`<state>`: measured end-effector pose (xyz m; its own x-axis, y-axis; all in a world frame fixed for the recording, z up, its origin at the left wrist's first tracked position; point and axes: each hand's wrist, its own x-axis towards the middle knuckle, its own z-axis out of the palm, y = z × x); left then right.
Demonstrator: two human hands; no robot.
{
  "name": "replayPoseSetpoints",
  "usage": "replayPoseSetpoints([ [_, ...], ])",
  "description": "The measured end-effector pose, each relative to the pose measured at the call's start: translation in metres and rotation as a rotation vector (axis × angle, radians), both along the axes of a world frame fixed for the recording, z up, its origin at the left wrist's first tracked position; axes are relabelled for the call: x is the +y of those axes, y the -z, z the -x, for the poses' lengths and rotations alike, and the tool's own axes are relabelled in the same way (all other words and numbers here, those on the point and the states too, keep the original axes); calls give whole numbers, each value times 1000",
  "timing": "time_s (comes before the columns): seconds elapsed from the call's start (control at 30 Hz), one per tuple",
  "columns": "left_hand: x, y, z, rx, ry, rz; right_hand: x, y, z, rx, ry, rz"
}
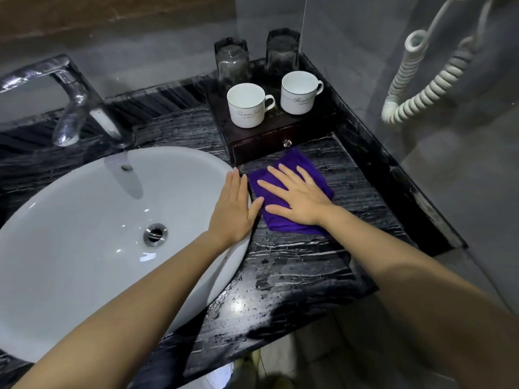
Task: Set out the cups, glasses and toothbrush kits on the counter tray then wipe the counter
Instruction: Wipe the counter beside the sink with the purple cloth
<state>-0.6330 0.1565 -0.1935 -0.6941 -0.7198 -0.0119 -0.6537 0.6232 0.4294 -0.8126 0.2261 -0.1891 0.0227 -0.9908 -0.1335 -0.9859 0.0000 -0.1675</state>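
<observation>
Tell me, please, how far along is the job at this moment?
Done: two cups and two glasses stand on the tray. No toothbrush kits are visible. In hand: the right hand presses a cloth flat on the counter before the tray; the left hand rests on the sink rim. Left: water drops on the near counter need wiping.

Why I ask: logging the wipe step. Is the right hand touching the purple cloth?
Touching. The head view shows the right hand lying flat, fingers spread, on the purple cloth.
</observation>
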Motion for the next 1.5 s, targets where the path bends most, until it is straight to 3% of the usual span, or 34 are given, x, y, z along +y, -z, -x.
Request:
replayPoseSetpoints([
  [0.6,63,-5,-52,-51,142,-50,107,2,34,-68,147,-6],
  [1.27,91,-9,-102,-105,150,10,134,9,-58,5,503,22],
  [1.5,91,-4,-114,-128,162,82,132,9,-104,-19,491,36],
])
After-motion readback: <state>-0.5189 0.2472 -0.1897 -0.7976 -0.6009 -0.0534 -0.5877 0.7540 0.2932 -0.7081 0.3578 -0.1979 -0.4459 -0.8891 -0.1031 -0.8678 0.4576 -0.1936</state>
